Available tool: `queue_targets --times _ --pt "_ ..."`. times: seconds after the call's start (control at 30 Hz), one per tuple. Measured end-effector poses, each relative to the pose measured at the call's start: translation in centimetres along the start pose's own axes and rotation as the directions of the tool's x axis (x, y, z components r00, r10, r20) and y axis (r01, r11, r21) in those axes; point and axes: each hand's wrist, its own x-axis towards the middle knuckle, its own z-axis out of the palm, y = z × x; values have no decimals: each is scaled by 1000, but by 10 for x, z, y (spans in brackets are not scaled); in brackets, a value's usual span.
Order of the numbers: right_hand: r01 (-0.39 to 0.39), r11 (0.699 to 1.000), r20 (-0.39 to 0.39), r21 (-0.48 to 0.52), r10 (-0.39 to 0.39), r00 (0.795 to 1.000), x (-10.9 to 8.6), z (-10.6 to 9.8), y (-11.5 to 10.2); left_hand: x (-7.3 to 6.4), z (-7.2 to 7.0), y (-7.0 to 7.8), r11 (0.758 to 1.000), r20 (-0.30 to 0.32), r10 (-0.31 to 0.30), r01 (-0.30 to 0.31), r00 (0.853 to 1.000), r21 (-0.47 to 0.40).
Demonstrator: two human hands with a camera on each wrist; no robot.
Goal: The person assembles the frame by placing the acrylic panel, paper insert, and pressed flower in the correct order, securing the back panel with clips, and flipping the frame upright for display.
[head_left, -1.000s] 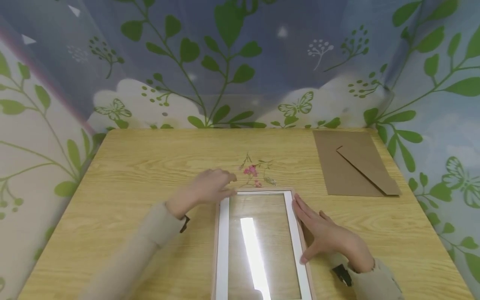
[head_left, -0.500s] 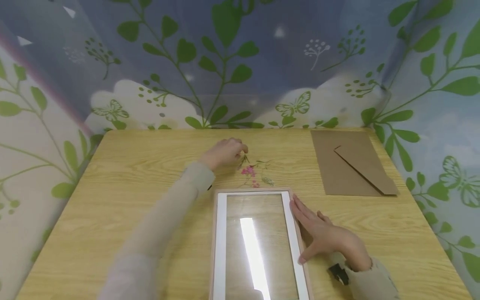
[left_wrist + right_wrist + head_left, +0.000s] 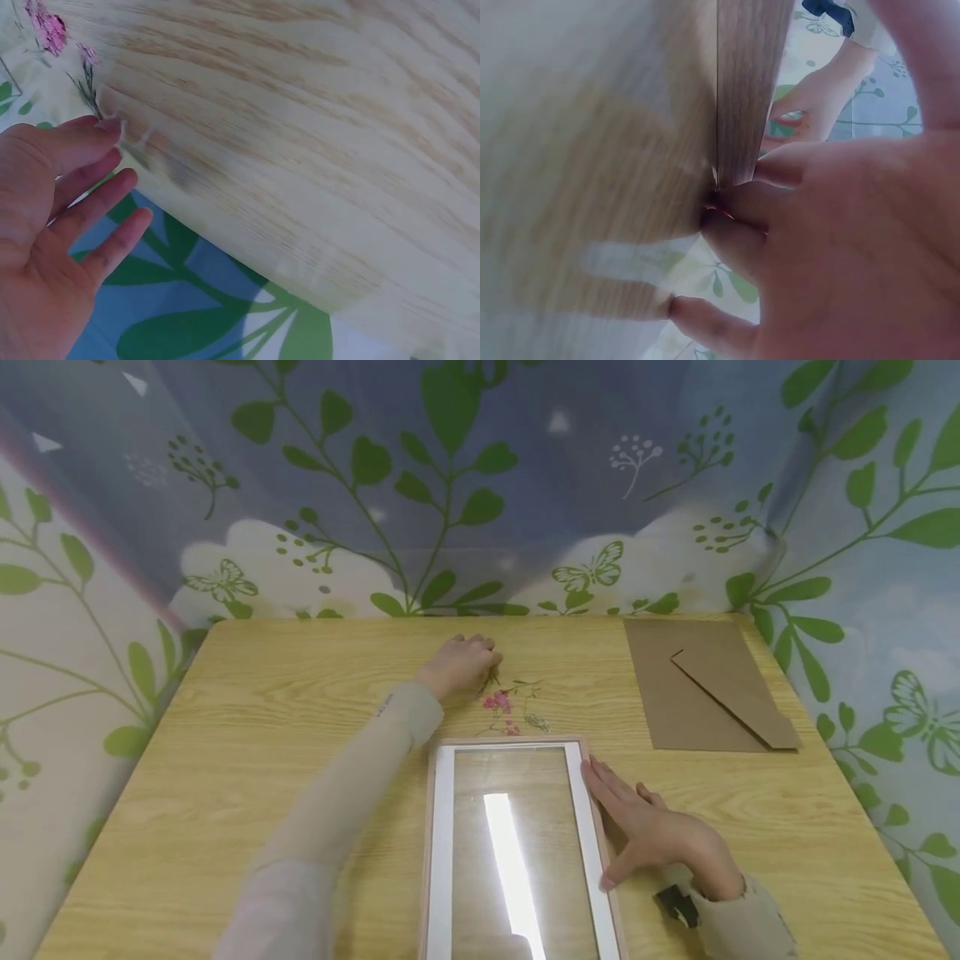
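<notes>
At the far middle of the table my left hand (image 3: 461,664) bends over a small sprig of dried flowers. In the left wrist view, its thumb and index finger pinch the green stem of the sprig (image 3: 88,86); the other fingers are spread. Beside it lie pink flowers (image 3: 497,700) and thin green sprigs (image 3: 536,722). My right hand (image 3: 652,835) rests against the right side of a picture frame (image 3: 510,740), fingers extended. A white border and a clear pane with a bright reflection show inside it. From the right wrist, the frame's brown side (image 3: 751,82) stands beside the fingers.
A brown backing board (image 3: 663,710) with a slanted flap (image 3: 738,706) lies at the far right of the wood-grain table (image 3: 262,710). Leaf-patterned cloth (image 3: 375,552) rises behind the table and along both sides.
My left hand has left the frame's top left corner, moved away from me to the flowers and closed its fingertips on a stem. The right hand stays at the frame.
</notes>
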Motion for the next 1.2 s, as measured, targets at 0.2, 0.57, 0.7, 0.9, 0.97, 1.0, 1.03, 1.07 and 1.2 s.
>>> queue_targets --times 0.2,0.57,0.7,0.9,0.97,1.0,1.03,1.07,1.2 --pt "4 1000 4 20 -4 1000 -1 0 4 -7 4 -7 1000 -32 18 -18 999 -1" --pt "-1 1000 8 19 0 1000 -1 -2 3 -30 17 -15 991 37 -64 68 997 -112" --pt "1 1000 8 21 -1 1000 -1 -2 4 -39 22 -22 985 0 -46 45 999 -167" --pt "7 1000 10 17 -7 1000 0 -1 4 -57 17 -30 983 -68 -30 17 997 -183" --pt "6 1000 13 22 -7 1000 0 -1 3 -63 13 -30 984 -90 -25 8 996 -180" --pt "5 1000 14 23 -5 1000 0 -1 3 -66 11 -30 983 -99 -23 4 995 -183" --pt "4 1000 14 21 -4 1000 0 -1 3 -70 7 -29 982 -110 -19 -2 994 -187" --pt "2 1000 13 21 -3 1000 0 -1 3 -74 4 -28 982 -123 -12 -12 992 -190" --pt "2 1000 9 16 -2 1000 0 0 3 -91 -10 -19 979 -182 29 -65 983 -195"
